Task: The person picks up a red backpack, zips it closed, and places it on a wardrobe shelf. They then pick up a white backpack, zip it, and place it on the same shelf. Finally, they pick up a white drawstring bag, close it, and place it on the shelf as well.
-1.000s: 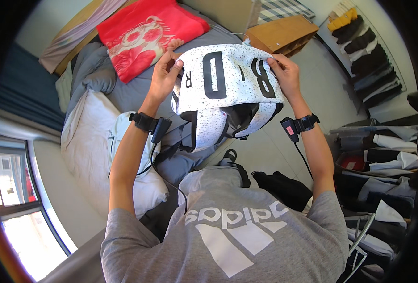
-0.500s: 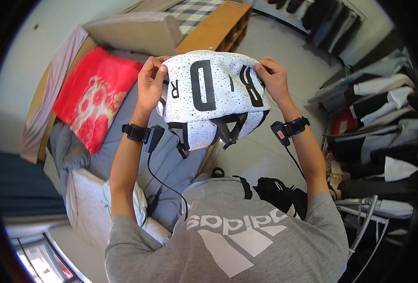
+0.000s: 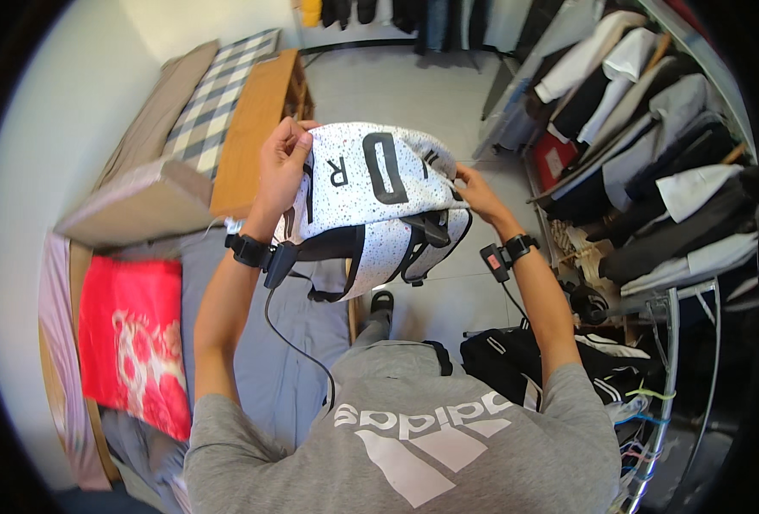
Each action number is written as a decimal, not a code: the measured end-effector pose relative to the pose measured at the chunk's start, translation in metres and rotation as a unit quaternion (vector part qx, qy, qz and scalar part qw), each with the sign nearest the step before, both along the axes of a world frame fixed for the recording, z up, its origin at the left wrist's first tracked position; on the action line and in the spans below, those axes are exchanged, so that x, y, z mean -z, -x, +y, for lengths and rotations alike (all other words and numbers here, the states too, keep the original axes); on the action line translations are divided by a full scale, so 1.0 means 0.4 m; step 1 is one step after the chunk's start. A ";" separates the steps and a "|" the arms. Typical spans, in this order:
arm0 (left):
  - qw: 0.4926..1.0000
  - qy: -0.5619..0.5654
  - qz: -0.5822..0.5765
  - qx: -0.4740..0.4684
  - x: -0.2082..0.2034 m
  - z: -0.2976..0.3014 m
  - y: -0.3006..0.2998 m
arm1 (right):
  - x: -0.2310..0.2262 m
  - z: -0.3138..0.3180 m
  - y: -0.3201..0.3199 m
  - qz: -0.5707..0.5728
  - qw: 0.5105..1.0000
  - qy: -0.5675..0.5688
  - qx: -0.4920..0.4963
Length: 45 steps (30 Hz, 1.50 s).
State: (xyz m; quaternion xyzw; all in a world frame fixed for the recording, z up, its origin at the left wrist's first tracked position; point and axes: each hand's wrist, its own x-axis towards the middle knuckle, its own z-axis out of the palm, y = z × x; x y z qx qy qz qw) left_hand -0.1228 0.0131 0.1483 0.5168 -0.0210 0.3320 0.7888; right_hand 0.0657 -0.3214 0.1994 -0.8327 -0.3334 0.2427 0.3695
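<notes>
A white speckled backpack [image 3: 354,206] with large black lettering hangs in the air in front of me, held between both hands. Its black-edged shoulder straps [image 3: 382,257] and top handle face my body. My left hand [image 3: 283,167] is closed on the bag's left edge near the far corner, thumb on top. On the other side, my right hand [image 3: 481,195] pinches the right edge of the bag, whose fabric sags and folds there. The underside of the bag is hidden.
To the left, a grey-sheeted bed [image 3: 259,368] carries a red patterned blanket [image 3: 131,343]. A wooden shelf unit [image 3: 255,128] and a checkered mattress [image 3: 204,111] stand beyond. Clothes racks [image 3: 671,343] line the right side. Grey tiled floor [image 3: 388,86] shows ahead.
My body and view have turned to the right, and the bed has shifted left. The backpack's right side has sagged and tilted, with my right hand lower on it. Both hands keep their hold.
</notes>
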 end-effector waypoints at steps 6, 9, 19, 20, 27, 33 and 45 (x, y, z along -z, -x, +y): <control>0.999 0.035 0.021 0.031 0.085 0.014 -0.085 | 0.000 -0.017 -0.010 0.080 0.990 -0.109 0.031; 0.999 -0.010 0.042 0.009 0.105 0.020 -0.160 | -0.046 -0.022 0.002 -0.019 0.986 -0.155 0.058; 0.986 0.007 -0.055 0.156 0.083 -0.031 -0.544 | -0.338 0.023 -0.048 -0.066 0.951 -0.263 0.150; 0.984 -0.018 -0.034 0.174 0.092 -0.057 -0.575 | -0.361 0.016 -0.058 -0.098 0.946 -0.245 0.190; 0.897 0.040 0.004 0.440 0.177 -0.258 -0.715 | -0.472 -0.066 -0.177 -0.179 0.906 -0.267 0.276; 0.853 -0.051 -0.005 0.519 0.086 -0.371 -0.936 | -0.630 -0.183 -0.253 -0.247 0.862 -0.321 0.304; 0.606 0.287 0.112 0.733 -0.287 -0.624 -1.247 | -1.042 -0.284 -0.317 -0.470 0.789 -0.333 0.212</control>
